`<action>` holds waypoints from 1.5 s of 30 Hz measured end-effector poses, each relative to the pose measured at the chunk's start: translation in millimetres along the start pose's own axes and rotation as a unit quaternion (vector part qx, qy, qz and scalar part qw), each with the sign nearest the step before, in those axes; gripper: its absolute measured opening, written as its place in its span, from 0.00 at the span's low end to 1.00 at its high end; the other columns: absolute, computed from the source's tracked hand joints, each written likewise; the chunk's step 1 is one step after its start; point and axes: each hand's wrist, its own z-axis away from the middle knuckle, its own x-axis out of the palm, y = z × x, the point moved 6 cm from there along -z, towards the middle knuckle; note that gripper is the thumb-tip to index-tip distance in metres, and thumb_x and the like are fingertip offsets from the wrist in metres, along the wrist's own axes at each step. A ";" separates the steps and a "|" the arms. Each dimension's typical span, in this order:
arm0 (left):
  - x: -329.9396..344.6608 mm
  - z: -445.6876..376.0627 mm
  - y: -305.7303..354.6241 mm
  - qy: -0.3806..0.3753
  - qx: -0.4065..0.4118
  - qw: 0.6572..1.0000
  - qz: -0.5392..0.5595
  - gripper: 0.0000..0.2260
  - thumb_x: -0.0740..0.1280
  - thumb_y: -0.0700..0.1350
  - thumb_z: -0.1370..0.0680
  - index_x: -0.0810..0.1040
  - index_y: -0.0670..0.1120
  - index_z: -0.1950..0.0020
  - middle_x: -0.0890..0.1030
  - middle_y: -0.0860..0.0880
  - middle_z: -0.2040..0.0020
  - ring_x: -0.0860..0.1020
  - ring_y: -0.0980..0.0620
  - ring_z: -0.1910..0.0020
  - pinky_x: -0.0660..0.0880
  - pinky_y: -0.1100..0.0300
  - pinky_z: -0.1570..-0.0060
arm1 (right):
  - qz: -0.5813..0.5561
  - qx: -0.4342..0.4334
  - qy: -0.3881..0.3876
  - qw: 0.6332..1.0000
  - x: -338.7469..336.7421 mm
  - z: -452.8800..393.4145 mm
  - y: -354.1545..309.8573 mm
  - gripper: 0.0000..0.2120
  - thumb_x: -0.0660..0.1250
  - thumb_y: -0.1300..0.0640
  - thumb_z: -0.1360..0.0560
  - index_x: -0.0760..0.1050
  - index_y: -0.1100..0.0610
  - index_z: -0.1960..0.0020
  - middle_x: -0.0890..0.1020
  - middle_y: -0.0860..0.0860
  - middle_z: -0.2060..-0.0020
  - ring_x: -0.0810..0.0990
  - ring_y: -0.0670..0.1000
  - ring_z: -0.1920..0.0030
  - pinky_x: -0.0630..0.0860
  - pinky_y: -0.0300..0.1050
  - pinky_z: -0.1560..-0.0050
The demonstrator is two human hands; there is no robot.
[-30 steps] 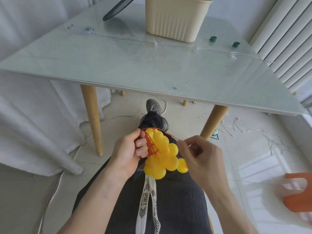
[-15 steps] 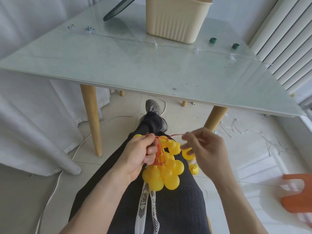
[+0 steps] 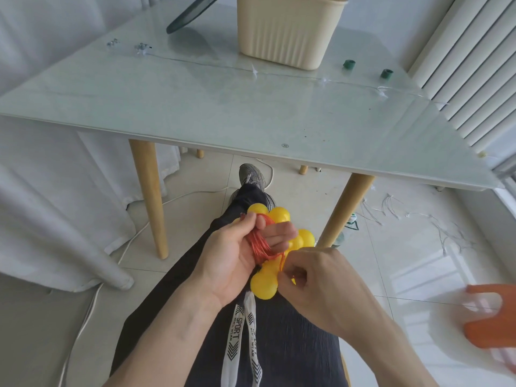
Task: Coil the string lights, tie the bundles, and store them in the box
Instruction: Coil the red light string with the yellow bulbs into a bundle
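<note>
Currently both hands work over the lap, below the near edge of the glass-topped table (image 3: 195,107). Left hand (image 3: 231,261): fingers curled shut around a bunch of orange cord (image 3: 258,244), thumb and fingertips pressing the coiled strands against the palm. Yellow ball lights (image 3: 279,216) cluster around that grip; two sit above the fingers, several lie to the right, one large one hangs low at (image 3: 264,284). Right hand (image 3: 315,283): thumb and forefinger pinched closed on a strand of the orange cord just beside the lower balls, remaining fingers folded in. The two hands are close, nearly touching across the bundle.

Beige ribbed box (image 3: 287,32) stands upright on the far part of the table, well apart from the bundle. Two small green caps (image 3: 349,64) lie to its right. A thin clear wire (image 3: 279,75) runs across the tabletop in front of the box. Whether the box holds anything cannot be told.

Dark trousers with white printed drawstrings (image 3: 237,333) beneath the hands. Orange object (image 3: 491,319) at right edge, blurred.
</note>
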 end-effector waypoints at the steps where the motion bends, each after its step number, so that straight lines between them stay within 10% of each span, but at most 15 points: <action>1: 3.2 0.6 -1.1 -0.004 0.004 1.000 -0.024 0.11 0.58 0.48 0.19 0.71 0.42 0.57 0.81 0.29 0.45 0.81 0.35 0.44 0.81 0.50 0.48 | -0.002 -0.004 0.002 1.000 -1.3 -0.3 -2.1 0.11 0.63 0.49 0.28 0.69 0.46 0.68 0.69 0.42 0.75 0.70 0.45 0.71 0.66 0.38 0.71; 9: -9.4 0.8 -5.2 0.040 0.045 0.959 -0.277 0.16 0.65 0.54 0.21 0.82 0.45 0.61 0.83 0.46 0.60 0.81 0.48 0.58 0.78 0.48 0.49 | -0.048 -0.035 -0.003 0.998 -8.6 -10.4 -5.4 0.07 0.64 0.54 0.21 0.81 0.49 0.55 0.80 0.42 0.63 0.77 0.43 0.61 0.72 0.38 0.63; 14: -9.5 0.4 1.3 0.020 0.043 0.934 -0.354 0.16 0.61 0.56 0.22 0.77 0.48 0.64 0.76 0.36 0.66 0.73 0.46 0.70 0.72 0.55 0.64 | -0.114 0.018 0.047 0.992 -15.7 -15.6 2.6 0.09 0.74 0.48 0.28 0.73 0.47 0.57 0.81 0.43 0.71 0.78 0.45 0.67 0.74 0.40 0.67; 22: -25.2 -1.8 8.9 0.054 0.042 0.962 -0.264 0.16 0.58 0.45 0.16 0.74 0.39 0.59 0.79 0.41 0.67 0.68 0.49 0.72 0.71 0.56 0.63 | -0.178 0.089 -0.056 0.978 -9.1 -8.0 43.1 0.08 0.67 0.49 0.22 0.78 0.47 0.59 0.83 0.42 0.65 0.81 0.43 0.59 0.74 0.39 0.57; 35: -12.0 3.8 -5.6 -0.058 -0.029 0.942 -0.330 0.17 0.59 0.51 0.17 0.74 0.44 0.62 0.66 0.50 0.73 0.61 0.55 0.75 0.59 0.61 0.72 | -0.183 0.055 0.017 0.981 -14.1 -27.2 28.7 0.08 0.65 0.45 0.22 0.76 0.45 0.59 0.79 0.40 0.69 0.77 0.45 0.67 0.71 0.34 0.67; 41: -22.9 -2.4 4.9 -0.014 -0.001 0.980 -0.199 0.13 0.64 0.49 0.24 0.77 0.41 0.61 0.76 0.43 0.72 0.73 0.48 0.77 0.70 0.59 0.73 | -0.241 0.122 -0.026 0.963 -22.7 -16.4 57.8 0.29 0.54 0.32 0.23 0.83 0.52 0.57 0.80 0.47 0.68 0.74 0.45 0.68 0.73 0.48 0.61; 45: -17.8 -1.6 -0.2 -0.030 -0.031 0.988 -0.149 0.12 0.64 0.46 0.24 0.79 0.39 0.59 0.80 0.42 0.69 0.79 0.47 0.74 0.75 0.59 0.73 | -0.203 0.131 0.077 0.967 -45.3 -15.8 68.8 0.14 0.69 0.42 0.23 0.81 0.51 0.60 0.72 0.48 0.72 0.68 0.46 0.71 0.67 0.45 0.65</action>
